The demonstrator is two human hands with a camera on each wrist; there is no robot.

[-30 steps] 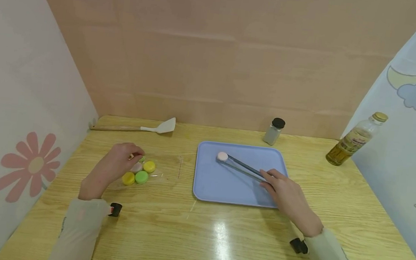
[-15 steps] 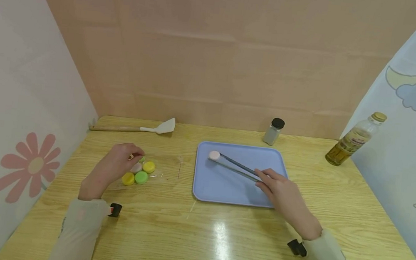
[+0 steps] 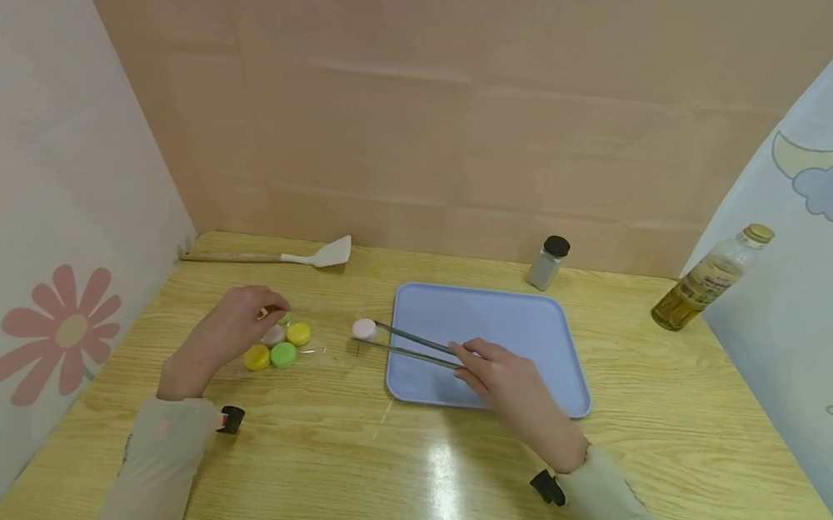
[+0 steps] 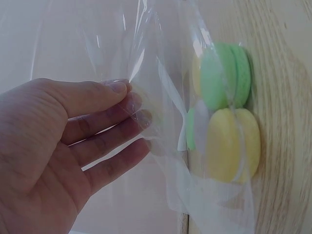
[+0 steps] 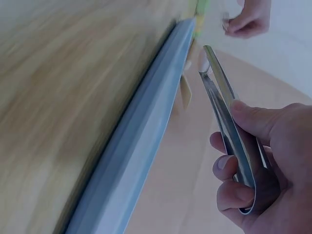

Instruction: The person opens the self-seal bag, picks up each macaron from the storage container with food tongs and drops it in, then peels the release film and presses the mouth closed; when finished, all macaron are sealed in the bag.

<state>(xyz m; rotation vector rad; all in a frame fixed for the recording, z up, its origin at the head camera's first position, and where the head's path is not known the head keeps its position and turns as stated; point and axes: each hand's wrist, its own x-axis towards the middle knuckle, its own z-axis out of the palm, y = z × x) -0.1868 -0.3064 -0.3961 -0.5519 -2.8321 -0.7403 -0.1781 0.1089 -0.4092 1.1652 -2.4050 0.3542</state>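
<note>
My left hand (image 3: 233,326) pinches the edge of a clear plastic bag (image 4: 141,53) between thumb and fingertips. Inside the bag lie several macarons: a green macaron (image 3: 283,354), yellow ones such as the yellow macaron (image 4: 233,145), and a pale one. My right hand (image 3: 517,391) grips metal tongs (image 5: 226,117), thumb on one arm and fingers curled round the other. A pale pink macaron (image 3: 364,329) is clamped in the tongs' tips, just left of the blue tray (image 3: 494,318) and near the bag's right end.
A spatula (image 3: 236,257) with a wooden handle lies at the back left. Behind the tray stands a small jar (image 3: 547,264) with a black lid. An oil bottle (image 3: 712,276) stands at the right, by the side wall.
My right hand has moved left, carrying the pink macaron in the tongs from over the tray to past its left edge. The left hand stays in place on the bag.
</note>
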